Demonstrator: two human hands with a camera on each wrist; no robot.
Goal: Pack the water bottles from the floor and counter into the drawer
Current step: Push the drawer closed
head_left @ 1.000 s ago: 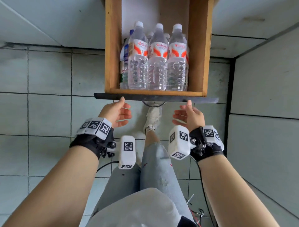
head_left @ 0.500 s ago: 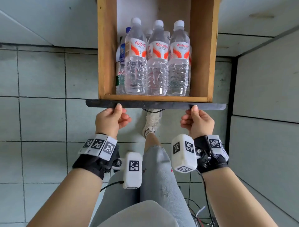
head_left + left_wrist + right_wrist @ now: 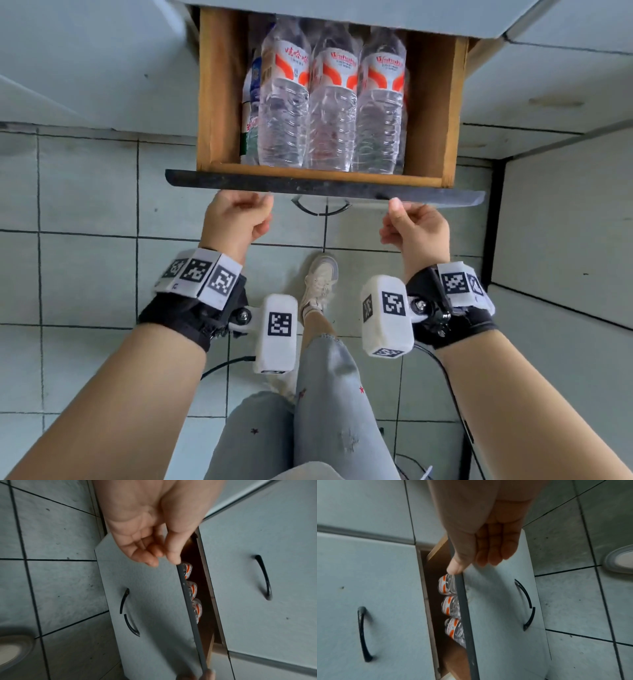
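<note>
With the drawer part open, both hands sit at its front panel.
Drawer (image 3: pixel 431 102): wooden, half under the counter.
Water bottles (image 3: pixel 329 102): lying side by side inside — a fourth seems tucked at left.
Left hand (image 3: pixel 236 219): fingers curled, thumb on the panel's top edge (image 3: pixel 325 190).
Right hand (image 3: pixel 416 228): the same — thumb on edge.

Bare forearms, each wearing a black wrist strap (image 3: pixel 191 318) topped by a white band of black square-code markers (image 3: pixel 200 275). A white camera block (image 3: pixel 276 334) with one marker is bolted inside each strap, trailing a black cable (image 3: pixel 226 365). Light ripped jeans (image 3: pixel 329 394), white sneaker (image 3: pixel 318 282) beyond the knee.
</note>
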